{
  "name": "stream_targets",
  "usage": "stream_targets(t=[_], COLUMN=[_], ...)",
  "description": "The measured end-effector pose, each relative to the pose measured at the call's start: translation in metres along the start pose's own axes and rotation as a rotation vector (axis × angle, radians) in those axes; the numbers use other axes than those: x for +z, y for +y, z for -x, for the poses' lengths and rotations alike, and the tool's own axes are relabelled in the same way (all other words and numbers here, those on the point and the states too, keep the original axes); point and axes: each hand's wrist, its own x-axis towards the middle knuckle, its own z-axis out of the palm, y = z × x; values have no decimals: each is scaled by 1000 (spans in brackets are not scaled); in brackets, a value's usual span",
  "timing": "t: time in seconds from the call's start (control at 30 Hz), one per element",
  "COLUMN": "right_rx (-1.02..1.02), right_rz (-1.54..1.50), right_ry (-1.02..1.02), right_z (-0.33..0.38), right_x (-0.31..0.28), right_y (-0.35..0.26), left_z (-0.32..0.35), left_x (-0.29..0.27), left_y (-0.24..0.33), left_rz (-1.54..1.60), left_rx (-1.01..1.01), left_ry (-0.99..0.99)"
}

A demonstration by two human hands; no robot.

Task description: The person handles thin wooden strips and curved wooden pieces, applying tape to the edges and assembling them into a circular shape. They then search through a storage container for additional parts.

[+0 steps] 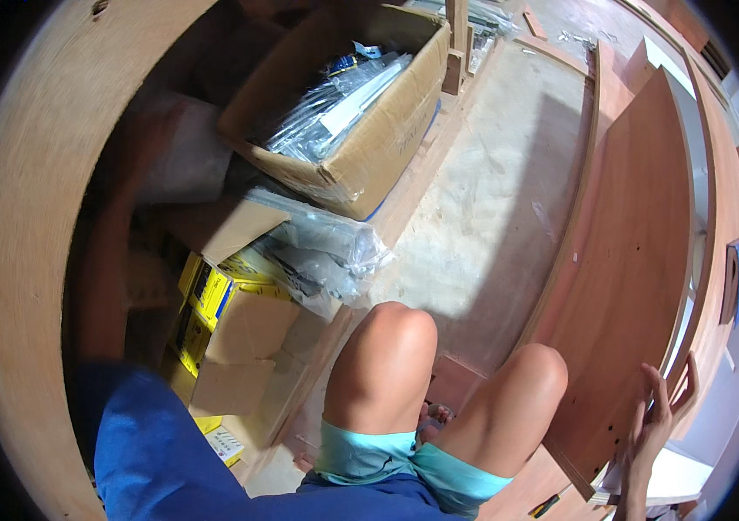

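My left arm reaches into the dark shelf space on the left. My left hand (154,130) is in deep shadow beside a pale, plastic-looking bundle (191,152); its fingers are too dark to make out. Close to that hand stands an open cardboard box (387,143) holding clear plastic packets (334,104). At the lower right, my right hand (650,425) has its fingers spread and holds nothing. It is by the edge of a long reddish-brown wooden panel (626,260); whether it touches the wood I cannot tell.
Nearer me, a cardboard carton (248,330) with raised flaps holds yellow boxes (211,295). Clear plastic wrapping (326,252) lies between the two cartons. A pale curved board edge (22,260) borders the left. My bent knees are above the dusty floor (473,191). A screwdriver (545,506) lies at the bottom.
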Motion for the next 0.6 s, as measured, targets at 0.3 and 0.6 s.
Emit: stream_targets(t=[0.3, 0.6], right_rx=[-5, 63], right_rz=[61, -69], right_ry=[-12, 18], right_z=[-3, -4], right_x=[3, 7], right_y=[0, 2], left_z=[-47, -87], left_x=[28, 59], left_y=[0, 3], left_rz=[-302, -123], left_rx=[40, 303], left_ry=[51, 339])
